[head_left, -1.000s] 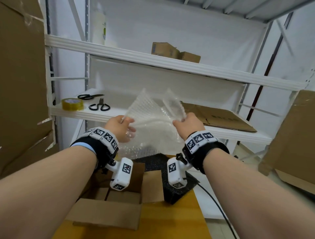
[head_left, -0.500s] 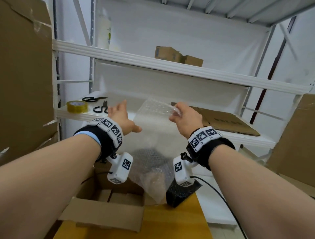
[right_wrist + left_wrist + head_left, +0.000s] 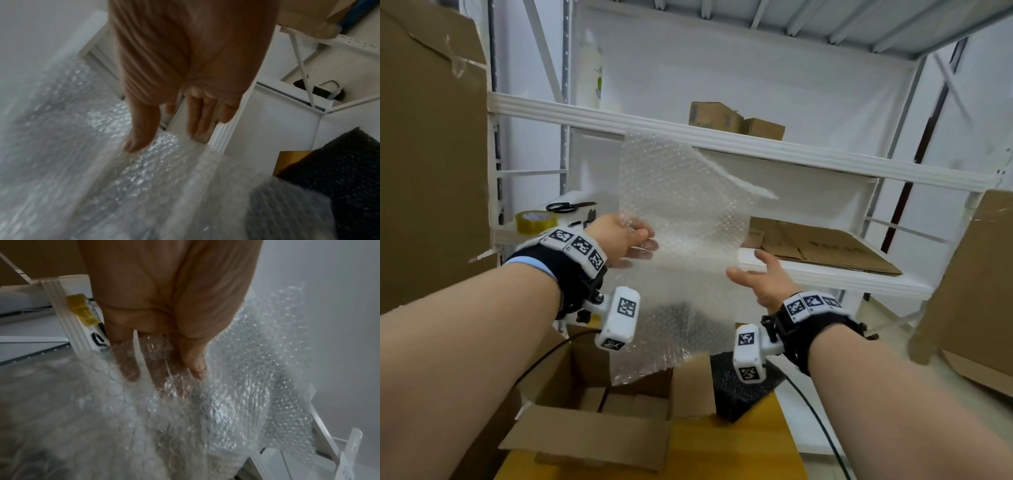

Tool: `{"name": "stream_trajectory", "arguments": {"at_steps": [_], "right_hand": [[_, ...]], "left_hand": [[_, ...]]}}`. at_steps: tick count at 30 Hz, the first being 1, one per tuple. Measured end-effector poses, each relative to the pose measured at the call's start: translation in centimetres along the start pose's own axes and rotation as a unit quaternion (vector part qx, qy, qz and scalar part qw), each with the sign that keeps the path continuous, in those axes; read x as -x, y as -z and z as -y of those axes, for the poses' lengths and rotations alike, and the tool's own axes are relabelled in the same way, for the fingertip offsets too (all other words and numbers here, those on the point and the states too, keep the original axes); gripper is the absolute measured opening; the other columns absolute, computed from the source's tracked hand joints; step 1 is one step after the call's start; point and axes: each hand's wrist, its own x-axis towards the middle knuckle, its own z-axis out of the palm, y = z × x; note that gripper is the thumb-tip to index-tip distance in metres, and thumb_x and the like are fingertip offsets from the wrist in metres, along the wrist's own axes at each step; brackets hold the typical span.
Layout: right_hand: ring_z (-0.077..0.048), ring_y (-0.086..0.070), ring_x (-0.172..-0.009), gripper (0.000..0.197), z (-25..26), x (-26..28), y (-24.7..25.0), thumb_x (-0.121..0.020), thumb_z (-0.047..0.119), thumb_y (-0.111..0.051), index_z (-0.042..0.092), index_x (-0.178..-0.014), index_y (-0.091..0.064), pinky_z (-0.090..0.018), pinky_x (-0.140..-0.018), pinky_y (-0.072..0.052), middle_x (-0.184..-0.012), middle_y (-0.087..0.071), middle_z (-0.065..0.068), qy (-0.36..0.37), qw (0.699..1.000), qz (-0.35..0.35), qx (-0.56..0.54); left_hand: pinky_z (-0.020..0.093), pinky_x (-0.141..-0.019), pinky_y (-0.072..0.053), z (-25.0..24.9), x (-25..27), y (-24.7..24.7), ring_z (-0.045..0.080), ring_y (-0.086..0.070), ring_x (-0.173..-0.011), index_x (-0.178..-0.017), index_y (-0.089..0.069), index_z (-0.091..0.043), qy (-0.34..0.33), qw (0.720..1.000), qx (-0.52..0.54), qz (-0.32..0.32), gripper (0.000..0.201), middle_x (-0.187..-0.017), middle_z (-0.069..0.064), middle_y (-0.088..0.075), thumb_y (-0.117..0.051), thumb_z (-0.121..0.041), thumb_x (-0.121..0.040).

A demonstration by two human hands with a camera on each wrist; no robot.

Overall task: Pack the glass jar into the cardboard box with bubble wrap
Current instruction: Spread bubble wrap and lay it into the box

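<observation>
A clear sheet of bubble wrap (image 3: 681, 219) hangs upright in the air in front of the shelves. My left hand (image 3: 625, 240) pinches its left edge, thumb on the near side and fingers behind the film (image 3: 164, 369). My right hand (image 3: 760, 277) is at the sheet's right edge with fingers spread and straight, thumb (image 3: 139, 136) close to the wrap (image 3: 144, 162), holding nothing. Below, an open cardboard box (image 3: 599, 428) sits on the yellow table (image 3: 722, 452). No glass jar shows in any view.
A black foam pad (image 3: 743, 387) lies on the table right of the box. The white shelf (image 3: 825, 274) holds flattened cardboard (image 3: 825, 246), a tape roll (image 3: 536, 221) and scissors (image 3: 566, 206). Big cardboard sheets stand at left (image 3: 431, 154) and right (image 3: 972, 274).
The bubble wrap has been lifted and spread out taller. My right hand has let go of its top edge and dropped lower, fingers open; my left hand now pinches the left edge.
</observation>
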Motion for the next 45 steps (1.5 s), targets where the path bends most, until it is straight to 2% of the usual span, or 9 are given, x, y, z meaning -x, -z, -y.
{"name": "stream_trajectory", "arguments": {"at_steps": [4, 11, 15, 18, 25, 29, 32, 37, 45], "right_hand": [[-0.014, -0.065, -0.092, 0.053, 0.7, -0.4, -0.1, -0.082, 0.040, -0.077, 0.023, -0.129, -0.058, -0.029, -0.074, -0.051, -0.107, -0.071, -0.001, 0.046, 0.998, 0.005, -0.031], [-0.024, -0.053, -0.118, 0.098, 1.0, -0.6, 0.1, -0.077, 0.049, -0.078, 0.034, -0.153, -0.019, -0.041, -0.099, -0.048, -0.146, -0.044, -0.003, 0.010, 0.997, 0.079, -0.022], [-0.015, -0.072, -0.090, 0.035, 0.6, -0.2, -0.9, -0.091, 0.023, -0.070, 0.015, -0.124, -0.062, -0.037, -0.084, -0.051, -0.105, -0.074, -0.006, 0.001, 0.988, 0.113, -0.101], [-0.020, -0.073, -0.062, 0.011, 0.6, -0.3, -0.8, -0.096, 0.010, -0.061, 0.010, -0.106, -0.066, -0.030, -0.059, -0.057, -0.088, -0.074, -0.014, 0.010, 0.984, 0.074, -0.159], [-0.024, -0.074, -0.076, 0.024, 0.4, -0.5, 1.1, -0.097, -0.004, -0.054, 0.013, -0.102, -0.070, -0.032, -0.065, -0.059, -0.096, -0.075, -0.019, 0.037, 0.984, 0.092, -0.149], [-0.020, -0.071, -0.076, 0.024, 0.4, -0.8, 1.1, -0.100, 0.000, -0.048, 0.011, -0.095, -0.069, -0.028, -0.062, -0.056, -0.097, -0.072, -0.016, 0.012, 0.980, 0.100, -0.171], [-0.010, -0.070, -0.076, 0.017, 0.6, -0.8, 1.6, -0.099, 0.004, -0.050, 0.013, -0.099, -0.064, -0.021, -0.064, -0.057, -0.099, -0.066, -0.007, 0.002, 0.984, 0.123, -0.132], [-0.032, -0.066, -0.102, 0.033, 0.4, -0.6, 2.3, -0.092, 0.002, -0.061, 0.009, -0.125, -0.059, -0.051, -0.095, -0.053, -0.121, -0.064, -0.017, 0.041, 0.990, 0.105, -0.079], [-0.016, -0.062, -0.053, 0.050, 0.8, 0.0, 2.5, -0.087, -0.002, -0.068, 0.023, -0.126, -0.048, -0.028, -0.047, -0.051, -0.085, -0.069, -0.010, 0.049, 0.994, 0.092, -0.041]], "left_hand": [[0.033, -0.076, -0.051, 0.1, 0.3, 0.1, 0.027, -0.070, -0.092, -0.092, -0.063, -0.014, -0.001, 1.000, 0.014, 0.010, 0.012, -0.099, 0.010, -0.074, -0.053, -0.016, -0.098], [0.027, -0.064, -0.049, 0.5, 0.5, 1.4, 0.025, -0.069, -0.093, -0.087, -0.063, -0.016, -0.028, 0.996, 0.017, 0.078, 0.017, -0.102, 0.011, -0.073, -0.051, -0.012, -0.098], [0.030, -0.068, -0.049, 0.7, 0.5, 1.7, 0.025, -0.069, -0.090, -0.089, -0.062, -0.016, -0.023, 0.997, 0.002, 0.070, 0.015, -0.107, 0.013, -0.072, -0.051, -0.013, -0.098], [0.030, -0.066, -0.053, 1.5, 0.8, 1.9, 0.028, -0.069, -0.084, -0.104, -0.059, -0.014, 0.009, 0.995, -0.066, 0.080, 0.012, -0.103, 0.015, -0.073, -0.058, -0.007, -0.094], [0.024, -0.051, -0.055, 3.0, 0.6, 2.3, 0.026, -0.073, -0.077, -0.078, -0.053, -0.015, 0.019, 0.999, -0.008, 0.047, 0.031, -0.104, 0.024, -0.071, -0.051, 0.013, -0.091], [0.037, -0.073, -0.061, 2.5, 0.4, 2.0, 0.036, -0.070, -0.096, -0.091, -0.063, -0.001, 0.013, 0.998, 0.049, 0.036, 0.011, -0.107, 0.028, -0.068, -0.054, 0.006, -0.093], [0.024, -0.054, -0.056, 2.5, 0.3, 2.0, 0.025, -0.065, -0.065, -0.089, -0.064, -0.006, -0.006, 0.999, -0.035, 0.039, 0.018, -0.095, 0.021, -0.065, -0.052, 0.006, -0.093], [0.023, -0.047, -0.052, 2.8, 0.5, 1.9, 0.011, -0.061, -0.047, -0.084, -0.062, -0.015, 0.006, 0.998, -0.030, 0.047, 0.024, -0.077, 0.007, -0.068, -0.049, 0.000, -0.097], [0.022, -0.038, -0.040, 3.4, 0.2, 2.7, 0.015, -0.042, -0.042, -0.096, -0.062, -0.017, 0.040, 0.995, -0.091, 0.007, 0.042, -0.064, 0.007, -0.049, -0.029, 0.008, -0.096]]}}
